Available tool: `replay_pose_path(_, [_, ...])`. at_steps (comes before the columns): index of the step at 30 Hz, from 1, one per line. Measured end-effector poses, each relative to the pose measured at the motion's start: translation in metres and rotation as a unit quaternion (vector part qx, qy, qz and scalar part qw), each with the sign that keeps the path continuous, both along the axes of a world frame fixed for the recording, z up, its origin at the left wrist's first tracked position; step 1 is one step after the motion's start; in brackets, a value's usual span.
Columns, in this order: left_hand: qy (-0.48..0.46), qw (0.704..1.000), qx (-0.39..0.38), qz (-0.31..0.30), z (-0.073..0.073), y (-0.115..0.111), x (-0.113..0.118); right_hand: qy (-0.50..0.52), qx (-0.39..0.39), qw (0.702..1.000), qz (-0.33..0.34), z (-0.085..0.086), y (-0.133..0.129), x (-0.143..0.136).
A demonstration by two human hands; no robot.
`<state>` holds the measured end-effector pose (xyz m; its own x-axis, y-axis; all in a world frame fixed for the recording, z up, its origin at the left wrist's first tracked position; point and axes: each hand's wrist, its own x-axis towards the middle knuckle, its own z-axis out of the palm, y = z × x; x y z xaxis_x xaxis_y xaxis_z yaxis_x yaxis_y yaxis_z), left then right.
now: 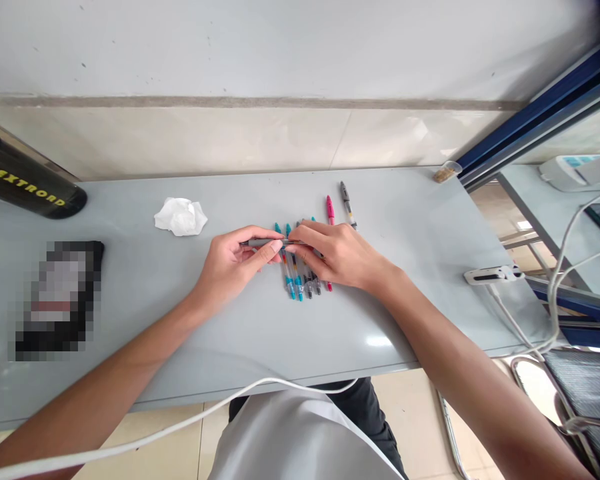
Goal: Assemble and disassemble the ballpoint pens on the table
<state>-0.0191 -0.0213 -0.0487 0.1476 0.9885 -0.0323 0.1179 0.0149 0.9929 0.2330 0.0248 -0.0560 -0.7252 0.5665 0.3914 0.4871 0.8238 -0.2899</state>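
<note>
We hold a slim pen (pixel 255 243) level above the desk (pixel 220 347), its barrel dark grey, smooth and slightly glossy. The fingers of our left hand (pixel 230 259) pinch one end; those of our right hand (pixel 340 252) grasp the other, hiding part of it. Underneath, side by side, lie pens with clear barrels and teal ends (pixel 300 295).

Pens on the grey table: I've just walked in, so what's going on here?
A person's left hand and right hand hold a grey pen between them. Several pens lie side by side on the table, partly under the hands. Beyond the right hand, towards the wall, lie a pink pen and a second grey pen. A crumpled white tissue lies to the left.
</note>
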Motion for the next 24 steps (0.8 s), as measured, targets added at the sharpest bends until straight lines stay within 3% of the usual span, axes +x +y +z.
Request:
replay_pose_path(19, [-0.008,1.000,0.000,-0.003,-0.0013,-0.0002,-0.0009,0.004,0.007,1.000,-0.023,-0.0021,-0.0001,0.0008])
replay_pose_path(24, [-0.008,1.000,0.003,0.000,-0.0004,-0.0003,-0.0002,0.007,0.012,1.000,0.008,0.0013,0.0017,0.0000])
